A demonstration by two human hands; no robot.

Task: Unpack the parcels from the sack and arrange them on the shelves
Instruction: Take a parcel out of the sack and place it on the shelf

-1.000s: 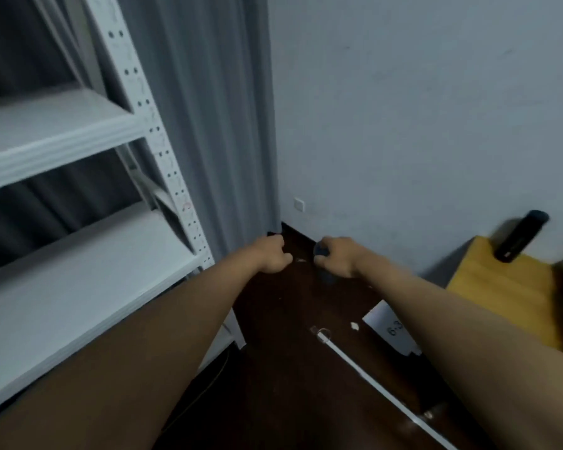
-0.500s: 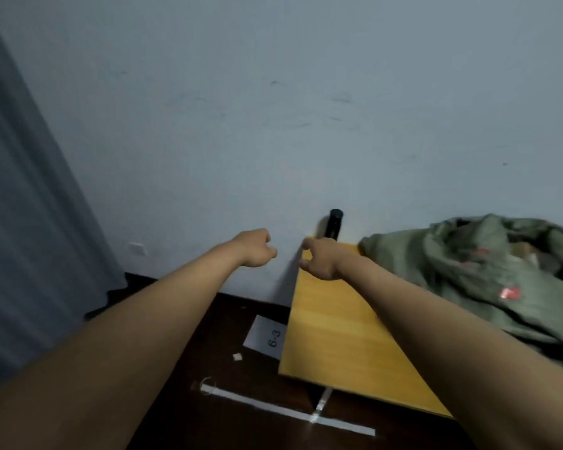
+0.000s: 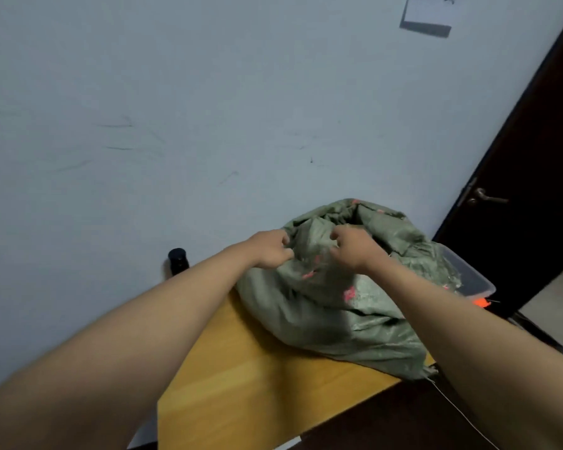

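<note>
We have the green woven sack lying slumped on the yellow wooden counter, against the wall. Our left hand and right hand both reach its crumpled top, fingers curled; they seem to pinch the fabric near the mouth, though the exact hold is hard to tell. No parcels show yet. To open it well, we judge we should spread the mouth wide with both hands, keep the sack's weight on the counter, and avoid nudging the clear plastic tub just behind.
</note>
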